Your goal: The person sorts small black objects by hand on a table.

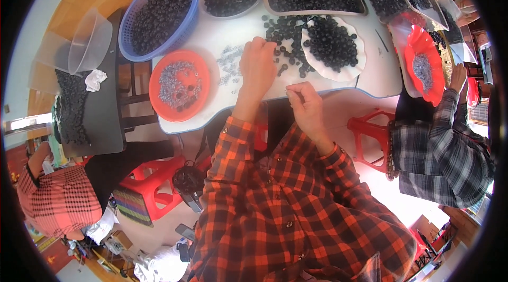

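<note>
Loose black pieces (288, 34) lie on the worktop (219, 32) directly to the right of the left hand (257, 67) and straight ahead of the right hand (308, 108). The left hand is the nearer, its fingers at the edge of the spread. Each piece is small and round, with no long axis that can be made out; the spread as a whole runs away from the person, along the left side of the white plate (360, 65), which carries a heap of similar pieces. Clear pieces (229, 62) are scattered just left of the left hand, between it and the orange dish (185, 116). Left hand: arm extended forward, back of the hand uppermost, fingers curled down; whether anything is gripped cannot be told. Right hand: nearer the person, over the front edge, forearm angled inward, thumb and forefinger brought close together; a small item may be between the tips, but this cannot be confirmed.
</note>
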`<state>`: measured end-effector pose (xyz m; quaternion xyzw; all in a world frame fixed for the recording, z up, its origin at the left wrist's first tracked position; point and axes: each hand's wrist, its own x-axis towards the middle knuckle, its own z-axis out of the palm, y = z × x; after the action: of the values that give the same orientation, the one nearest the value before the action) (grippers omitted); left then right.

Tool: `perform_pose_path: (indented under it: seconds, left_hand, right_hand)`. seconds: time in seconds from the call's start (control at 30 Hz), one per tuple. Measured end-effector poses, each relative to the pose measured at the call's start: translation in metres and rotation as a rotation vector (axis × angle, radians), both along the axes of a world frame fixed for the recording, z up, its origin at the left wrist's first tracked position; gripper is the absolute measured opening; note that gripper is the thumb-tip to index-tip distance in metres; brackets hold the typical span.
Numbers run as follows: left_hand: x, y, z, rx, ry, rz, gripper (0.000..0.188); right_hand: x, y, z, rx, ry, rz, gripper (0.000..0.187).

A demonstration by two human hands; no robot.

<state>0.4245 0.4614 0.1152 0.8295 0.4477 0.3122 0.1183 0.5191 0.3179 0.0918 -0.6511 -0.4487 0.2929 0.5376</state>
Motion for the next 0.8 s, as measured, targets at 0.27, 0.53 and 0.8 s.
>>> perform_pose_path:
  seconds: [0.27,0.53,0.8]
  left_hand:
    - [0.002,0.003,-0.004,-0.068,0.110,-0.102,0.016]
    - [-0.004,-0.008,-0.005,-0.106,-0.150,-0.083,0.017]
    - [-0.036,-0.047,0.018,-1.158,-1.244,-0.272,0.023]
  right_hand:
    - [-0.001,-0.001,0.004,-0.016,0.008,-0.005,0.007]
    - [-0.003,0.003,-0.001,0.005,-0.003,-0.002,0.007]
    - [-0.004,0.002,-0.002,0.012,0.013,-0.030,0.007]
